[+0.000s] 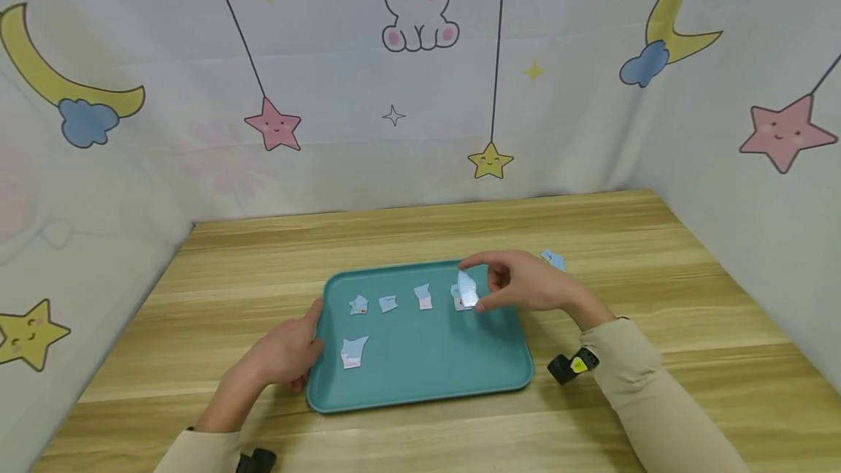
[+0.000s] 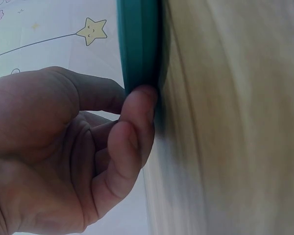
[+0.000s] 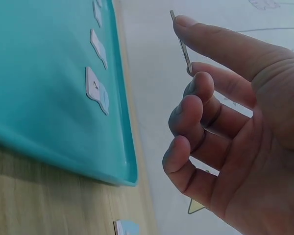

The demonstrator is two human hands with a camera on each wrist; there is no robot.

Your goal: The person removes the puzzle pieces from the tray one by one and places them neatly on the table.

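My right hand (image 1: 525,282) pinches a pale blue puzzle piece (image 1: 468,289) between thumb and a finger, above the right part of the teal tray (image 1: 420,367). In the right wrist view the held piece (image 3: 182,43) shows edge-on, with the other fingers curled below it. Just under it in the head view, a blue and pink puzzle piece (image 1: 456,301) lies on the tray, partly covered. My left hand (image 1: 285,349) holds the tray's left side. In the left wrist view its fingertips (image 2: 139,100) are at the tray's rim (image 2: 139,49).
Across the tray's upper part lie a piece with a red spot (image 1: 358,306), a small blue piece (image 1: 388,304) and a blue-pink piece (image 1: 423,296). A larger piece (image 1: 353,352) lies lower left. Another piece (image 1: 554,260) is on the wooden table (image 1: 263,250) behind my right hand.
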